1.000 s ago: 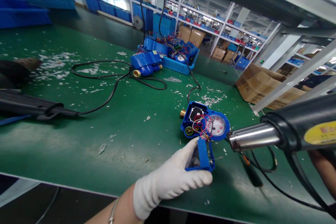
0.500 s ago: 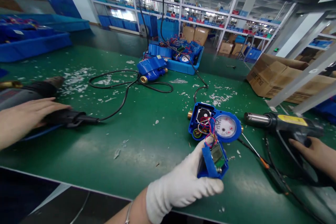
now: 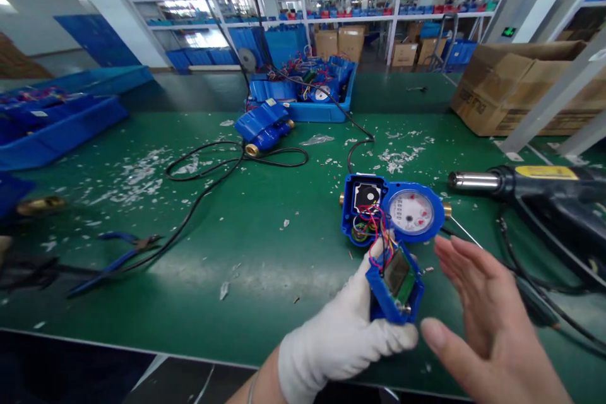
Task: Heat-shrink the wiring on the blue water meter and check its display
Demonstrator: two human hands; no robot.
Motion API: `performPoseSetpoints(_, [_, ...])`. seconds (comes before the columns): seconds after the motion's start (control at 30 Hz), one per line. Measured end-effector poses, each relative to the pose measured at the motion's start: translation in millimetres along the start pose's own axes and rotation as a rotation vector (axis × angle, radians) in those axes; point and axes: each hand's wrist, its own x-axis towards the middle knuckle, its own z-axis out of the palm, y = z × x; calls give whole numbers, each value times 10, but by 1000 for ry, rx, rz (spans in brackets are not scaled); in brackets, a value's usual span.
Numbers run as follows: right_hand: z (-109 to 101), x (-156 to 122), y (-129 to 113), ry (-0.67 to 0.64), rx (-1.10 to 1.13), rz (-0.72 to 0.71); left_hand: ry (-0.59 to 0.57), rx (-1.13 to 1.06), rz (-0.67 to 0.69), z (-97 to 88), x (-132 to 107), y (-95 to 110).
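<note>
- Near the front edge of the green bench, at about 5 o'clock from its middle, my gloved left hand grips a small blue cover, fingers wrapped round its left side and thumb along its lower edge.
- Inside the cover a green display board faces up, tilted toward me.
- Red and other thin wires run from the cover toward 12 o'clock into the open blue meter, which lies flat on the bench just beyond my fingertips.
- On the meter, a round white dial sits on the right half and an open compartment with a white part on the left; brass ends stick out at 3 and 9 o'clock.
- At 3 o'clock from the cover, my bare right hand is spread open, palm turned left, holding nothing, with the thumb tip just beside the cover's lower corner.
- At 2 o'clock from the meter, a black heat gun lies on the bench, metal nozzle pointing left, its cord looping behind my right hand.
- At 10 o'clock, well apart, a second blue meter rests among black cable loops, with a blue bin of parts behind it.
- At 9 o'clock, blue-handled pliers lie on the bench.
- White scraps are scattered over the surface, and a cardboard box stands at 1 o'clock.
</note>
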Motion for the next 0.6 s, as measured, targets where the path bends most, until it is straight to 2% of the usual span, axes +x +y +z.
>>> performPoseSetpoints(0.07, [327, -83, -206, 50, 123, 79, -37, -2, 39, -16, -12, -36])
performPoseSetpoints(0.13, [481, -72, -353, 104, 233, 219, -62, 23, 83, -32, -16, -67])
performPoseSetpoints(0.2, [521, -27, -451, 145, 322, 333, -55, 31, 126, -40, -13, -84])
performPoseSetpoints(0.33, [528, 24, -576, 204, 397, 422, -50, 13, 134, -40, -21, -89])
performPoseSetpoints(0.5, [571, 9, -582, 227, 423, 397, -45, -66, 107, -26, -56, -147])
performPoseSetpoints(0.6, [569, 7, -444, 194, 382, 195, -40, -133, 124, -4, -58, -199])
